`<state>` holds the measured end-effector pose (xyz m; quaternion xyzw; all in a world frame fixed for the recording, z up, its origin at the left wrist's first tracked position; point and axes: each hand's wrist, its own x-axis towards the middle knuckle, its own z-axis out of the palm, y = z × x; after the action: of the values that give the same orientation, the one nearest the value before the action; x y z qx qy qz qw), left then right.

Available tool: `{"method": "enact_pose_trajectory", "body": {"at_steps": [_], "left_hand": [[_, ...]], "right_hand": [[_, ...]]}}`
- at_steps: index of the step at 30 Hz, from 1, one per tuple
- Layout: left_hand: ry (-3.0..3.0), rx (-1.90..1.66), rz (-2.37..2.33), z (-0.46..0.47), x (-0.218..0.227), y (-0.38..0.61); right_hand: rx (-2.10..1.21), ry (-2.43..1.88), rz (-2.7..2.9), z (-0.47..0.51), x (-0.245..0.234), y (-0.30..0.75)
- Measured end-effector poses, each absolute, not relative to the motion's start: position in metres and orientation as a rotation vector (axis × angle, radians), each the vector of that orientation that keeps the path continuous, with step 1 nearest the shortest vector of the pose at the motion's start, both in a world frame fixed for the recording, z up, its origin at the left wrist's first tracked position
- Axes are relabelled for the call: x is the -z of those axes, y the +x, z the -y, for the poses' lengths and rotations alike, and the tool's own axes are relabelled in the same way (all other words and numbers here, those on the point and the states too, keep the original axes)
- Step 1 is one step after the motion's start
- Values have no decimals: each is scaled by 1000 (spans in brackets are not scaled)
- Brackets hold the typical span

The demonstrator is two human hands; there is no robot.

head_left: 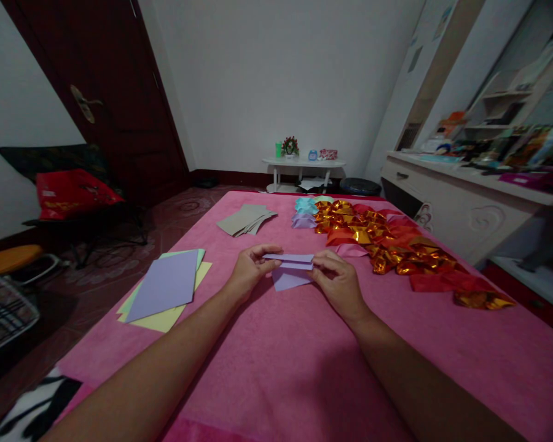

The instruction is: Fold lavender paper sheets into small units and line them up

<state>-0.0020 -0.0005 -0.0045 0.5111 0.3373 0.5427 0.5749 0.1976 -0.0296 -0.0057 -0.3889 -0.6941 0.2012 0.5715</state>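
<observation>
Between my two hands is a sheet of lavender paper, creased into narrow folds along its upper edge. My left hand pinches the left end of the folded strip, thumb in front. At the other end, my right hand grips the strip between thumb and fingers. The paper's flat lower part hangs below the folds, over the pink cloth. Left of my left forearm lies a stack of lavender, green and yellow paper sheets.
Beyond my hands are grey-beige paper pieces. Folded paper shapes in gold and red spread across the right side, with a few light blue and lavender ones. A white dresser stands right, a small white table behind.
</observation>
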Motion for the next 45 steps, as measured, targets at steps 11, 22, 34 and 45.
{"method": "enact_pose_trajectory", "body": {"at_steps": [11, 22, 34, 45], "left_hand": [[1446, -1250, -812, 5, 0, 4], [918, -945, -441, 19, 0, 17], [1137, -900, -666, 31, -1, 34], [925, -1043, -650, 22, -4, 19]], "right_hand": [[-498, -942, 1565, 43, -1, 193], [-545, -882, 1554, 44, -3, 184], [-181, -1036, 1714, 48, -2, 181], [364, -1236, 1998, 43, -4, 193]]}}
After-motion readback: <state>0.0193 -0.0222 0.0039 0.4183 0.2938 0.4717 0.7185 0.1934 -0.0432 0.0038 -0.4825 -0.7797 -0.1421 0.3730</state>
